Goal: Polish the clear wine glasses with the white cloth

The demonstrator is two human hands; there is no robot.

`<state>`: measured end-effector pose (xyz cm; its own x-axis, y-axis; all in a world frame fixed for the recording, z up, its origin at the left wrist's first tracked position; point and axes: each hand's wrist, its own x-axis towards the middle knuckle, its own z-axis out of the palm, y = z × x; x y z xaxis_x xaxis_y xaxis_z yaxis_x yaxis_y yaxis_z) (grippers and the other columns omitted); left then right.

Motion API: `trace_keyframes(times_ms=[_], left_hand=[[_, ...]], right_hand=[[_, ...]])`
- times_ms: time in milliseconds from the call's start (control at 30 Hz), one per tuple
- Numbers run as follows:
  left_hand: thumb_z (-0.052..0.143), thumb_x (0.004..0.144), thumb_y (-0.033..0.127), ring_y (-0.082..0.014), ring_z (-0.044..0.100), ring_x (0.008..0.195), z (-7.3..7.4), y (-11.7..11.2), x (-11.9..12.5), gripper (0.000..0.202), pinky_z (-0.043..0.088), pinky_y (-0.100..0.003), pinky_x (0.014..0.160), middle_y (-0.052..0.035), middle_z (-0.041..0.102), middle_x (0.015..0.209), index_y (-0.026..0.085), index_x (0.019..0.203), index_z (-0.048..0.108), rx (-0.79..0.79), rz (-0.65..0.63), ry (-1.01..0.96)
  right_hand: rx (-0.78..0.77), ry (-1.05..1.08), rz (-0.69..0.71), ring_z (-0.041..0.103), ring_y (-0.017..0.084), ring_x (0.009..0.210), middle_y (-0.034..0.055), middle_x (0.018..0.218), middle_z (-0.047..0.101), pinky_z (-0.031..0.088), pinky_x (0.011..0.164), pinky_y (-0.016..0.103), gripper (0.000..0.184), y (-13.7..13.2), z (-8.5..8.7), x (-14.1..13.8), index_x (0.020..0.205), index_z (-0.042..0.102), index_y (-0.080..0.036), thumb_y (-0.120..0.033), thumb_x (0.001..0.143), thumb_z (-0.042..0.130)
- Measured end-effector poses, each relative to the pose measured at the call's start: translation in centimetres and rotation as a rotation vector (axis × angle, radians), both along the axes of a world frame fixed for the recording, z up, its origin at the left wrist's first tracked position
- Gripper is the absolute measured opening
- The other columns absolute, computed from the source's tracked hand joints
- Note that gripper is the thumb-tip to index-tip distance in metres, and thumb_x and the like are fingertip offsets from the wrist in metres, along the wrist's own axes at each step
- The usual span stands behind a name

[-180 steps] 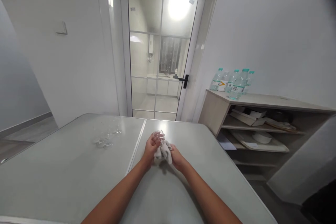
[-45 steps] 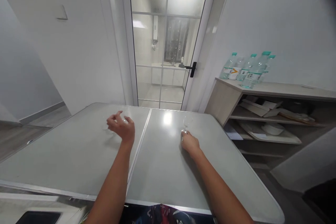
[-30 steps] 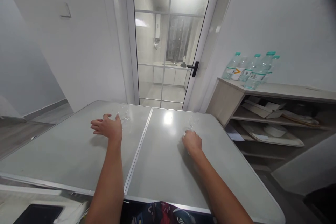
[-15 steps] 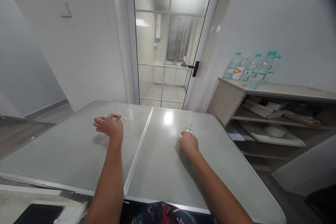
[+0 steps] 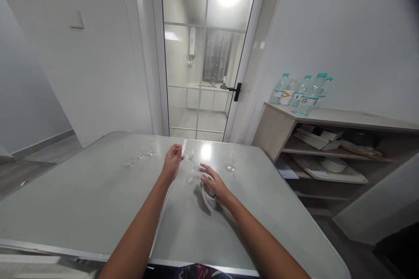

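My left hand point(image 5: 173, 160) is closed, its fingertips at a clear stemmed glass point(image 5: 189, 154) that leans to the right over the table's middle seam. Facing it, my right hand point(image 5: 215, 185) has its thumb and forefinger spread near the foot end of that glass. A thin, curved white strip point(image 5: 206, 200) hangs below the right palm, seemingly held by the lower fingers; its kind is unclear. Beyond the right hand another stemmed glass point(image 5: 233, 163) stands upright. Several more clear glasses point(image 5: 141, 154) are at the left rear, faint against the tabletop.
The pale grey table point(image 5: 108, 200) has a raised metal edge. A glass door point(image 5: 199, 74) is behind it. At the right, a wooden shelf unit point(image 5: 278, 128) carries several water bottles point(image 5: 309, 98) on top and boxes and papers inside.
My left hand has moved right from the left rear glasses, now with a glass at its fingers. My right hand has left the standing glass, moved left and spread its fingers. The view has shifted slightly.
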<state>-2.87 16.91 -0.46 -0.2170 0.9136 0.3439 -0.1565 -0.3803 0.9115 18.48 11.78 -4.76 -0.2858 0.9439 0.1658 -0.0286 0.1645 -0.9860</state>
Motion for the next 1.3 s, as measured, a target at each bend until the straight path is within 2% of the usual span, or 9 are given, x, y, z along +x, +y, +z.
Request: trace_keyframes(times_ms=[133, 300, 433, 600, 767, 933, 1100, 1233, 1300], left_hand=[[0.078, 0.078, 0.056, -0.0113, 0.052, 0.079, -1.2, -0.6, 3.4, 0.043, 0.05, -0.024, 0.075, 0.0006, 0.053, 0.091, 0.022, 0.089, 0.054, 0.018, -0.216, -0.144], [0.082, 0.074, 0.058, -0.0214, 0.066, 0.103, -3.3, -1.1, 5.3, 0.072, 0.053, -0.034, 0.085, -0.0109, 0.065, 0.121, 0.028, 0.13, 0.048, -0.059, -0.339, -0.222], [0.077, 0.077, 0.064, -0.0265, 0.071, 0.089, -5.1, -1.1, 6.5, 0.072, 0.053, -0.036, 0.077, -0.0159, 0.073, 0.102, 0.018, 0.125, 0.052, -0.163, -0.518, -0.163], [0.074, 0.079, 0.066, -0.0218, 0.073, 0.083, -5.3, 0.0, 6.1, 0.064, 0.05, -0.03, 0.077, 0.0039, 0.06, 0.069, 0.022, 0.12, 0.05, -0.071, -0.331, -0.297], [0.067, 0.081, 0.072, -0.0081, 0.045, 0.043, -4.9, 0.4, 4.5, 0.063, 0.044, -0.025, 0.057, 0.0116, 0.041, 0.055, 0.019, 0.11, 0.055, -0.14, -0.3, -0.26], [0.065, 0.082, 0.073, -0.0053, 0.036, 0.043, -4.6, -0.6, 4.4, 0.065, 0.047, -0.027, 0.061, 0.0102, 0.041, 0.056, 0.017, 0.113, 0.06, -0.178, -0.45, -0.318], [0.065, 0.083, 0.072, -0.0045, 0.039, 0.042, -5.0, -0.5, 4.5, 0.064, 0.048, -0.025, 0.059, 0.0062, 0.054, 0.062, 0.016, 0.115, 0.061, -0.171, -0.437, -0.32], [0.068, 0.082, 0.069, -0.0003, 0.038, 0.041, -5.8, 0.0, 4.5, 0.058, 0.049, -0.024, 0.057, -0.0071, 0.072, 0.102, 0.019, 0.108, 0.056, -0.209, -0.411, -0.279], [0.074, 0.078, 0.066, 0.0006, 0.036, 0.04, -6.1, 0.1, 4.6, 0.057, 0.049, -0.024, 0.057, -0.0074, 0.073, 0.105, 0.02, 0.104, 0.054, -0.226, -0.424, -0.24]], right_hand=[[-0.046, -0.007, -0.062, 0.064, 0.019, 0.078, 0.0039, 0.09, 0.075, 0.049, 0.073, 0.03, 0.043, -0.1, -0.6, -0.7, 0.112, 0.069, -0.023, -0.05, 0.079, 0.072], [-0.009, -0.017, -0.189, 0.048, 0.013, 0.056, -0.0026, 0.064, 0.06, 0.038, 0.059, 0.025, 0.029, 0.8, -1.3, -0.7, 0.088, 0.07, -0.02, -0.047, 0.078, 0.069], [0.003, -0.011, -0.165, 0.055, 0.016, 0.064, 0.0004, 0.07, 0.064, 0.043, 0.067, 0.028, 0.034, 1.0, -1.5, -0.7, 0.091, 0.072, -0.019, -0.051, 0.079, 0.071], [-0.038, 0.126, -0.16, 0.065, 0.024, 0.103, 0.007, 0.115, 0.071, 0.049, 0.094, 0.036, 0.061, 1.1, -1.8, -0.2, 0.133, 0.062, -0.023, -0.057, 0.084, 0.063], [0.139, -0.259, -0.362, 0.049, 0.026, 0.129, 0.0082, 0.129, 0.06, 0.028, 0.119, 0.042, 0.057, 1.5, -0.9, 1.7, 0.134, 0.065, -0.024, -0.058, 0.093, 0.043], [0.195, -0.203, -0.379, 0.059, 0.023, 0.106, 0.0053, 0.108, 0.065, 0.044, 0.101, 0.033, 0.056, 1.6, -0.1, 2.5, 0.116, 0.072, -0.023, -0.062, 0.097, 0.037], [-0.042, 0.104, -0.346, 0.058, 0.018, 0.073, 0.001, 0.081, 0.064, 0.047, 0.065, 0.027, 0.049, 2.0, -1.1, 2.2, 0.1, 0.069, -0.02, -0.065, 0.086, 0.06], [-0.152, 0.371, -0.3, 0.061, 0.017, 0.076, 0.0014, 0.093, 0.068, 0.051, 0.067, 0.028, 0.049, 2.4, -1.1, 2.6, 0.112, 0.063, -0.023, -0.056, 0.077, 0.074], [-0.152, 0.455, -0.256, 0.064, 0.018, 0.08, 0.002, 0.1, 0.07, 0.053, 0.072, 0.031, 0.057, 2.6, -0.7, 2.8, 0.121, 0.06, -0.025, -0.046, 0.071, 0.081]])
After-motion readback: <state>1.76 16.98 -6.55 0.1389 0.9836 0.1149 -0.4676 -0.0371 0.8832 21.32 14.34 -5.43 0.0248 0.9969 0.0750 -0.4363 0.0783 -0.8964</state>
